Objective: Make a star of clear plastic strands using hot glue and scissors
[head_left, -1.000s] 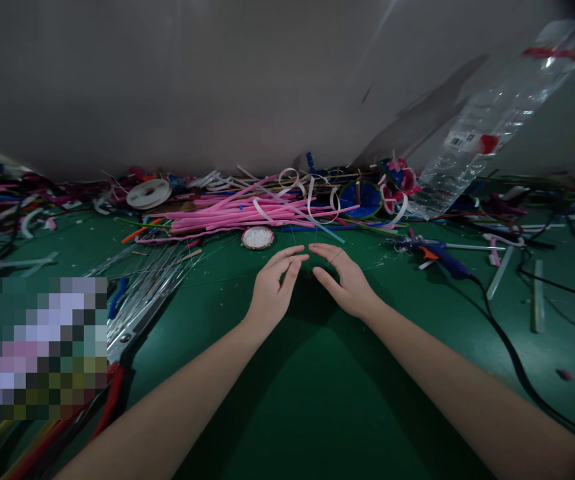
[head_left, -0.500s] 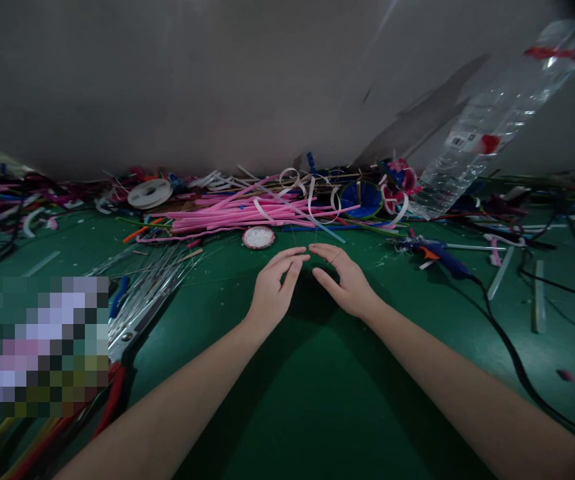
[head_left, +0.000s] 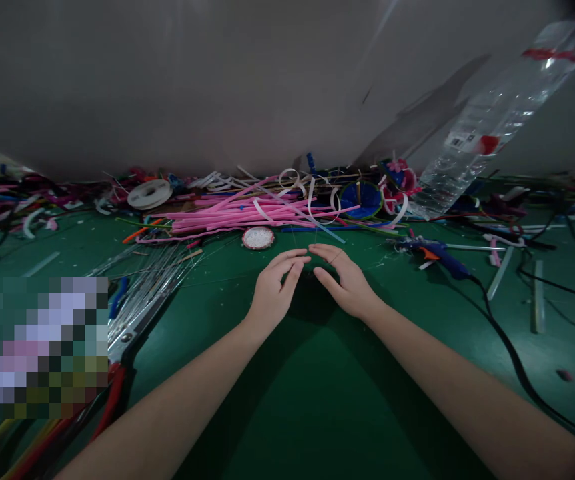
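Left hand point(head_left: 273, 291) and right hand point(head_left: 346, 288) are hardly moving.
Right grip is gaping, left I can't tell; staying steady is probably helping.

Tilted clear bottle point(head_left: 500, 123), glue gun point(head_left: 450, 265)

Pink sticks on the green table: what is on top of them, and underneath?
White strips cross over the pink sticks, and a small blue bit shows there too. Whatever is underneath is covered.
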The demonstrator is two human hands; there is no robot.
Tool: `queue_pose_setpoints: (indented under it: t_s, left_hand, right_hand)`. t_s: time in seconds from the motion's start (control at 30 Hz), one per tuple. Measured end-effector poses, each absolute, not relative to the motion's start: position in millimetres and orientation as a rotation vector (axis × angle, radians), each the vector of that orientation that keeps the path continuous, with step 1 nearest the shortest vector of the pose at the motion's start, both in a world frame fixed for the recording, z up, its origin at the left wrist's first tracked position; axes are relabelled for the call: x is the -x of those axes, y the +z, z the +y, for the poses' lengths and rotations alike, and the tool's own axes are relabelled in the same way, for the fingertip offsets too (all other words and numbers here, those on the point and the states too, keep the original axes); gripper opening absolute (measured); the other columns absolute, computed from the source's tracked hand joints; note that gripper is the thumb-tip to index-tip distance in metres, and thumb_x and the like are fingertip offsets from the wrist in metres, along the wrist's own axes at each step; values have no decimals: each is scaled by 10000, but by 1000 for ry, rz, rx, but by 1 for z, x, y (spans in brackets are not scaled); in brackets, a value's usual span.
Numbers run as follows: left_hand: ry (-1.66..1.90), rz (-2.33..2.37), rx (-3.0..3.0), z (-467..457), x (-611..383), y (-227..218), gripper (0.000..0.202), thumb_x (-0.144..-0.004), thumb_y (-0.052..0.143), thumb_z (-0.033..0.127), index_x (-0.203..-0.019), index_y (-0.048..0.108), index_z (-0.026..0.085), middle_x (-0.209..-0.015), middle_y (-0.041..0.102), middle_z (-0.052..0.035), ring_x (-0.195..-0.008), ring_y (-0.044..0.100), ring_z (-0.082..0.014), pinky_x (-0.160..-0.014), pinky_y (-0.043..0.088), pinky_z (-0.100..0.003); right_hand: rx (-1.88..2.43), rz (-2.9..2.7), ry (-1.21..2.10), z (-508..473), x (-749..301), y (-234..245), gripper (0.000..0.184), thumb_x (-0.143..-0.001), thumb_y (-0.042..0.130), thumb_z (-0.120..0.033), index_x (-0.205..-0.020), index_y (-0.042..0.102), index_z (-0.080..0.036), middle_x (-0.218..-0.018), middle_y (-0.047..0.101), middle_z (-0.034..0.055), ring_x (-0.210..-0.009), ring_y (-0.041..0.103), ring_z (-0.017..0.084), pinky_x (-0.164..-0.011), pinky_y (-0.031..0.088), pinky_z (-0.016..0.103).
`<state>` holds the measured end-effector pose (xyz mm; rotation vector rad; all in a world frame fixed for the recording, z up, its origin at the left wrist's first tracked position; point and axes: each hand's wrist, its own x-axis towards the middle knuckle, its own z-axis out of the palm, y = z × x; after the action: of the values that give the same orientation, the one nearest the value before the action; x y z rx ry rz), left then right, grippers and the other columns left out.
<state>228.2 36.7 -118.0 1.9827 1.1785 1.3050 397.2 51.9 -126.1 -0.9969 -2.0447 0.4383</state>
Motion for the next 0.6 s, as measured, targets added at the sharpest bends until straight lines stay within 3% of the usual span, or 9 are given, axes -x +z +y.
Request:
queue_pose_setpoints:
  t_s: [0.6]
  left_hand:
    - [1256,1206,-2002,38,-227,-120,279,-908,378,277,-1021,627,218,-1148,587,-32,-1096,513,-157,-971,387,-354]
  right_hand:
    - [988,-2046,453,52,-397,-126,375,-887,387,-363,-1243,447,-263,-1269,488,48,-1209,399,181,-1007,358,402]
